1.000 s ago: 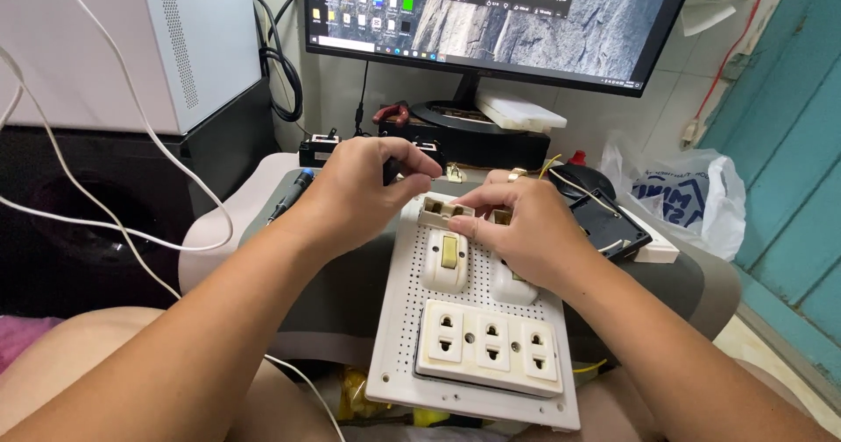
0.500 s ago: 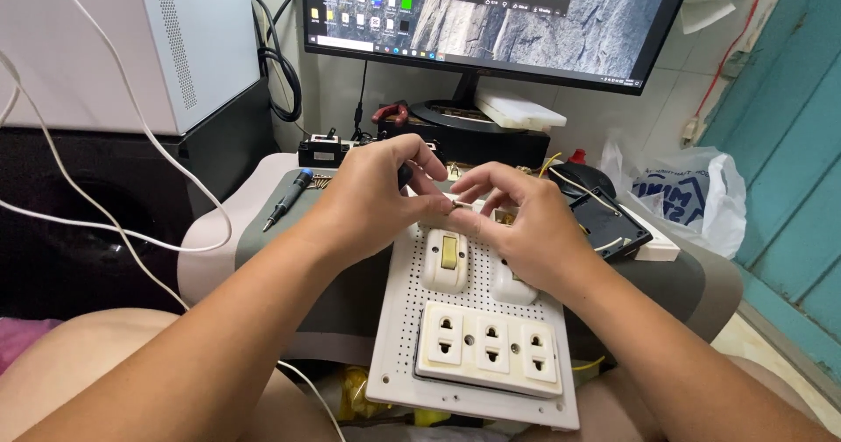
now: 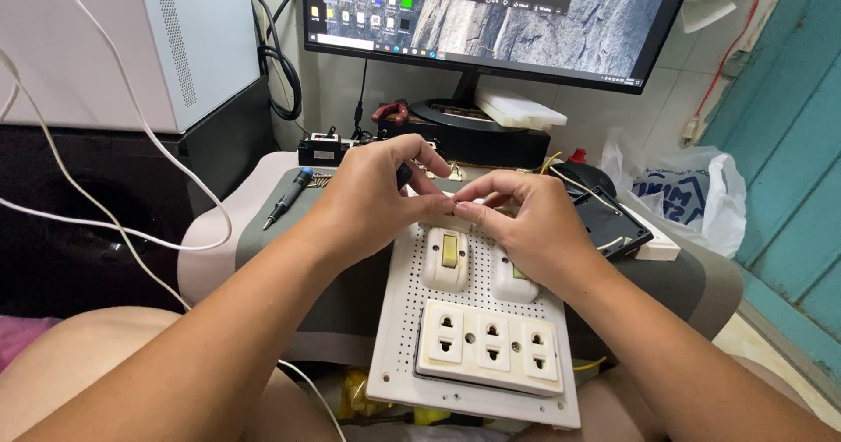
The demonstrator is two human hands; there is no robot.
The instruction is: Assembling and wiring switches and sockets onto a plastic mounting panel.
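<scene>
A white perforated board lies across a grey cushion in front of me. It carries a cream switch, a second switch partly under my right hand, and a cream triple socket. My left hand and my right hand meet fingertip to fingertip over the board's far edge. Both pinch a small pale part that is mostly hidden by the fingers. The piece mounted under my hands is covered.
A blue-handled screwdriver lies on the cushion to the left. A black open box and a white plastic bag sit to the right. Behind are a monitor, red-handled pliers and a white computer case with white cables.
My left hand has moved right to meet my right hand, and the fingertips have closed together over the board's far edge, covering the yellowish piece that showed before.
</scene>
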